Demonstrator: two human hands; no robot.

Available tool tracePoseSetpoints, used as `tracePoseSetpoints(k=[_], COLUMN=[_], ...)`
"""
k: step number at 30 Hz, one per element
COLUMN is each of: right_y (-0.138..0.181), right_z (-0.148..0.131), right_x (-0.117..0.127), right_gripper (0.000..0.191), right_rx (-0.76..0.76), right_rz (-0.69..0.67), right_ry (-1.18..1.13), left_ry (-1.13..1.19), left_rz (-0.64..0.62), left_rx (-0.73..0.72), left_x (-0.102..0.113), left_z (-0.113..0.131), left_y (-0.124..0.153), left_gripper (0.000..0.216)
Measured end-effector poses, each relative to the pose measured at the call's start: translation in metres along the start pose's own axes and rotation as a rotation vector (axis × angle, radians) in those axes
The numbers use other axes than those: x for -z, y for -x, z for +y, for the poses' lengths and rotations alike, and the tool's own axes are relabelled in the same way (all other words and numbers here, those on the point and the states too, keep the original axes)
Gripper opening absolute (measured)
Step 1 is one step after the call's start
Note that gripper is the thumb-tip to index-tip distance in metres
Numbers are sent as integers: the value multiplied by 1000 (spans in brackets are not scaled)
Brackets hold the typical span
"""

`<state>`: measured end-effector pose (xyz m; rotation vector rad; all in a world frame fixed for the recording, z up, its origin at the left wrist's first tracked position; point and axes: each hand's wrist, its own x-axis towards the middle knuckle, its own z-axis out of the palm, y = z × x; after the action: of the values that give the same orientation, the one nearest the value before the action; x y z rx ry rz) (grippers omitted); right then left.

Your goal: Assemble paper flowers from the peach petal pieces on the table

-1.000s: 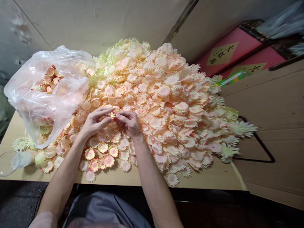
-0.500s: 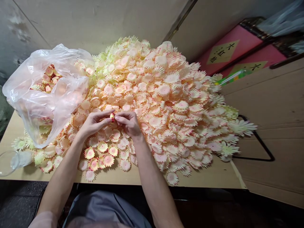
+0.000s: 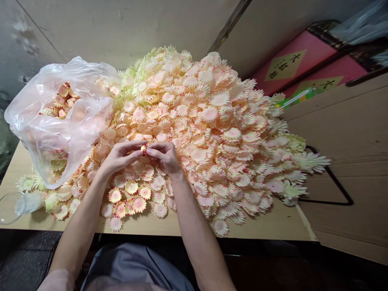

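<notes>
Red-tipped flowers [image 3: 63, 101] in plastic bag [image 3: 91, 115]; clear cup [image 3: 22, 207] nearby; fingers [image 3: 155, 153] pinch bloom [image 3: 143, 150].

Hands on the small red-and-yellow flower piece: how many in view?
2: the left hand pinches the flower piece from its left side, the right hand from its right, both over the flower pile. No other hand shows, and none seems hidden.

On the table [image 3: 263, 231], flowers [image 3: 209, 115] lie right of a bag [image 3: 57, 127]

At your right, a pink box [image 3: 318, 46] bears a yellow label [image 3: 279, 72] reading "紅袍" after one unclear character. You see a second label [image 3: 312, 85] partly hidden.
</notes>
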<state>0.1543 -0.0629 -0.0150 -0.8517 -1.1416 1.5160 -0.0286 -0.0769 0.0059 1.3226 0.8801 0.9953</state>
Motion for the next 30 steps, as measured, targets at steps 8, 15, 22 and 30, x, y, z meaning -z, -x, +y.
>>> tracePoseSetpoints(k=[8, 15, 22, 30], right_y=[-4, -5, -6, -8], right_z=[7, 6, 8, 7], right_x=[2, 3, 2, 1], right_gripper=[14, 16, 18, 20], right_rx=[20, 17, 9, 11], right_rz=[24, 15, 13, 21], right_ry=[28, 1, -80, -51], left_ry=[54, 150, 175, 141], left_rz=[47, 172, 193, 246], left_rx=[1, -25, -32, -71], left_x=[1, -2, -1, 1], left_z=[-3, -4, -5, -6], left_y=[-1, -3, -3, -3], left_gripper=[49, 45, 43, 35])
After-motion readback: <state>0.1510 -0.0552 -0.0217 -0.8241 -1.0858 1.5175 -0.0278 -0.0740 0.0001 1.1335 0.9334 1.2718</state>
